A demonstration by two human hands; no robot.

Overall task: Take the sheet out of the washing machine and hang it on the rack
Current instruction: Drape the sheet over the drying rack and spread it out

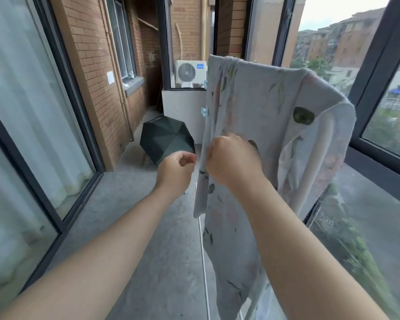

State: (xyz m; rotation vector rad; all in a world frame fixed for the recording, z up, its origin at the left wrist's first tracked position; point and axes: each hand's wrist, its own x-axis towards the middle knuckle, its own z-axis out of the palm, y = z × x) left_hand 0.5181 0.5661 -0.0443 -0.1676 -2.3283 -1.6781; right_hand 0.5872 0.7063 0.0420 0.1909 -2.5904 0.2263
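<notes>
A pale grey sheet (263, 107) printed with leaves and faint pink flowers hangs draped over the top of a drying rack, bunched in folds on its right side. My right hand (231, 158) grips the sheet's left hanging edge at mid height, fingers curled into the cloth. My left hand (177, 166) hovers just left of that edge, fingers loosely curled, holding nothing and apart from the cloth. A thin white rack leg (204, 262) shows below the sheet; the top bar is hidden under the fabric. No washing machine is in view.
An open dark green umbrella (166, 137) lies on the concrete balcony floor ahead. Glass doors with dark frames (62, 65) run along the left, windows (383, 112) along the right. An air-conditioner unit (191, 71) sits behind the far window.
</notes>
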